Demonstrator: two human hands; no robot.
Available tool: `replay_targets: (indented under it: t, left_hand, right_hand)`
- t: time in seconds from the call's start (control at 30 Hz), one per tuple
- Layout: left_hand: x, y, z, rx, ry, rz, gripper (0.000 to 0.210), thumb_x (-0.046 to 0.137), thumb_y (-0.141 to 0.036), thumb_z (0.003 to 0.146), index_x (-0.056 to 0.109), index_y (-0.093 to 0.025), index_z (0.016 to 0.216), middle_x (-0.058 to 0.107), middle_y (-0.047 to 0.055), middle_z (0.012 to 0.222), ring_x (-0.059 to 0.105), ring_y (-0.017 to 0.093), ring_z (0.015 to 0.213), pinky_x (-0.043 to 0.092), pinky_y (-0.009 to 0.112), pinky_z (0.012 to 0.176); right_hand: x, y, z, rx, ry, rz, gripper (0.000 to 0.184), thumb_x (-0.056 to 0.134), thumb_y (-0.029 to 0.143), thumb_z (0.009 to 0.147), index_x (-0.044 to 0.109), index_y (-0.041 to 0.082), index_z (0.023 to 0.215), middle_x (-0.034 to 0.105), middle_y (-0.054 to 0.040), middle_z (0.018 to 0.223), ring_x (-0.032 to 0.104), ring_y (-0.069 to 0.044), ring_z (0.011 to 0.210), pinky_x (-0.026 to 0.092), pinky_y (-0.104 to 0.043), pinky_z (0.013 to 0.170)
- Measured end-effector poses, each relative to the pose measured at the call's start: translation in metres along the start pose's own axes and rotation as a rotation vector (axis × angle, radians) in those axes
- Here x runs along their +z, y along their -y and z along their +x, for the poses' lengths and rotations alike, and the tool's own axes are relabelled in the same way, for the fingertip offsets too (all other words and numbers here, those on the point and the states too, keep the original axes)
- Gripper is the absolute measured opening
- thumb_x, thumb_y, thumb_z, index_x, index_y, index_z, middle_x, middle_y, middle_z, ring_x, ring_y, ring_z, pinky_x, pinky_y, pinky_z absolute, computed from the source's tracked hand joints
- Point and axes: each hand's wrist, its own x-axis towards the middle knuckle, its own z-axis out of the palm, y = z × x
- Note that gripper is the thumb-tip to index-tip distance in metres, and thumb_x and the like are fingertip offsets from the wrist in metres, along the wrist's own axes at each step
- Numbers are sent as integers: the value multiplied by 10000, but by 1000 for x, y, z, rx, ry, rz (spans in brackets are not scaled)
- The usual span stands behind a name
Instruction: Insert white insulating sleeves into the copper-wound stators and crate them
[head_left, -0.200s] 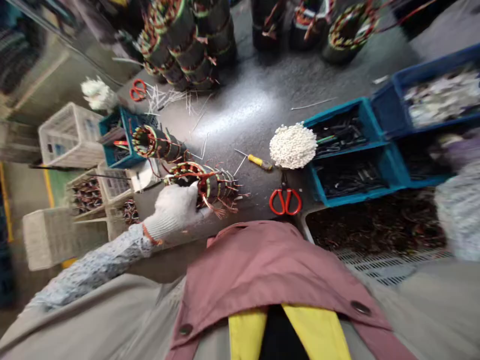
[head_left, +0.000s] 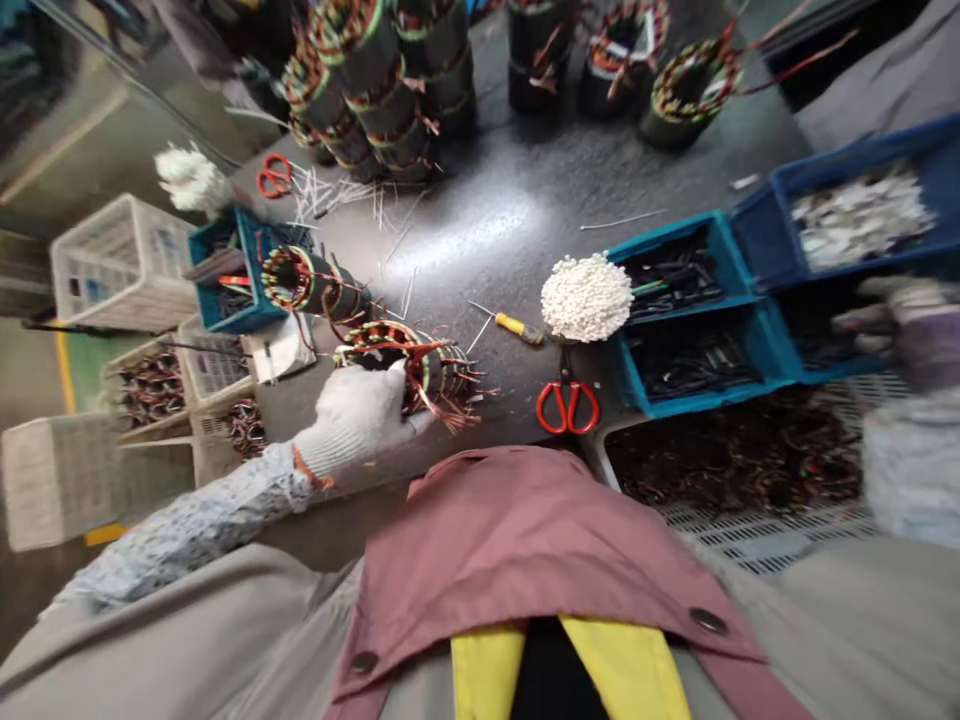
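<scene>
My left hand, in a white knitted glove, is closed on the rim of a motor stator. The stator lies on its side, with copper wire ends sticking out at the right. Another wound stator lies just behind it. At the right edge my right hand, gloved and blurred, is over a dark compartment beside the blue bins; its fingers are smeared, so any hold is unclear. Between the hands are a yellow-handled pointed tool, red-handled scissors and a bundle of white sticks or ties.
Stacked stators stand at the back, with more at the back right. Blue bins hold dark strips; another blue bin holds white pieces. White crates stand at left. Other red scissors lie near loose white strips.
My right hand has come further into view at the right edge, by the dark compartment. My left hand stays on the stator. The whole view has shifted slightly.
</scene>
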Motion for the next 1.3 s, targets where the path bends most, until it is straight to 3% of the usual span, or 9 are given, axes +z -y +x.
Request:
replay_targets:
  t: [0.1, 0.13, 0.2, 0.33, 0.5, 0.77, 1.03, 1.17, 1.3]
  left_hand:
    - [1, -1, 3, 20, -31, -9, 734, 388, -734, 852, 627, -150, 1227, 748, 181, 917, 722, 394, 912, 526, 425, 751]
    - [2, -1, 4, 28, -48, -15, 715, 402, -725, 850, 632, -154, 1213, 747, 181, 916, 722, 395, 912, 529, 426, 749]
    - [3, -1, 6, 42, -88, -35, 676, 426, -710, 845, 641, -164, 1179, 745, 180, 918, 723, 395, 911, 536, 426, 739]
    - [8, -3, 10, 65, -145, -89, 617, 461, -679, 834, 631, -188, 1166, 741, 177, 942, 722, 391, 914, 553, 436, 731]
    - [13, -6, 16, 122, -219, -150, 560, 497, -649, 822, 626, -202, 1134, 734, 178, 980, 717, 376, 951, 566, 439, 766]
    - [14, -9, 19, 157, -253, -263, 518, 532, -612, 796, 626, -221, 1122, 717, 186, 1026, 692, 390, 1030, 572, 472, 795]
    - [12, -11, 18, 163, -193, -283, 547, 534, -611, 804, 617, -206, 1163, 708, 195, 1028, 702, 376, 973, 581, 457, 771]
    - [12, -12, 18, 181, -206, -266, 532, 540, -593, 817, 614, -200, 1167, 703, 190, 1051, 700, 365, 985, 580, 446, 803]
    - [12, -13, 17, 150, -179, -277, 545, 538, -596, 818, 609, -203, 1189, 703, 192, 1059, 694, 366, 1013, 577, 436, 807]
  right_hand:
    - [32, 51, -71, 36, 187, 273, 148, 606, 208, 953, 744, 162, 982, 744, -235, 1061, 586, -109, 574, 426, -293, 533]
    - [49, 72, -93, -44, 260, 284, 84, 700, 194, 872, 761, 166, 922, 763, -174, 970, 622, -135, 612, 446, -285, 547]
    - [83, 115, -127, -285, 497, 294, 226, 714, 212, 827, 770, 168, 1042, 762, -95, 876, 633, -151, 624, 491, -283, 596]
    - [124, 172, -147, -681, 497, 259, 207, 653, 331, 851, 771, 164, 884, 709, -33, 695, 634, -147, 594, 492, -247, 592]
    - [122, 193, -137, -803, 481, 140, 304, 608, 373, 868, 788, 135, 925, 693, -34, 655, 594, -134, 573, 438, -229, 545]
    - [114, 206, -122, -991, 359, -158, 288, 658, 371, 884, 809, 151, 990, 693, -43, 674, 583, -147, 669, 413, -254, 635]
    - [115, 228, -128, -1148, 414, -350, 279, 578, 328, 949, 780, 148, 1020, 744, -61, 831, 612, -146, 716, 405, -253, 670]
    - [112, 232, -129, -1214, 475, -390, 292, 544, 346, 971, 750, 157, 1058, 722, -33, 782, 584, -134, 682, 390, -249, 664]
    - [117, 234, -131, -1205, 475, -369, 305, 486, 318, 984, 724, 151, 891, 671, -26, 695, 527, -123, 637, 364, -250, 632]
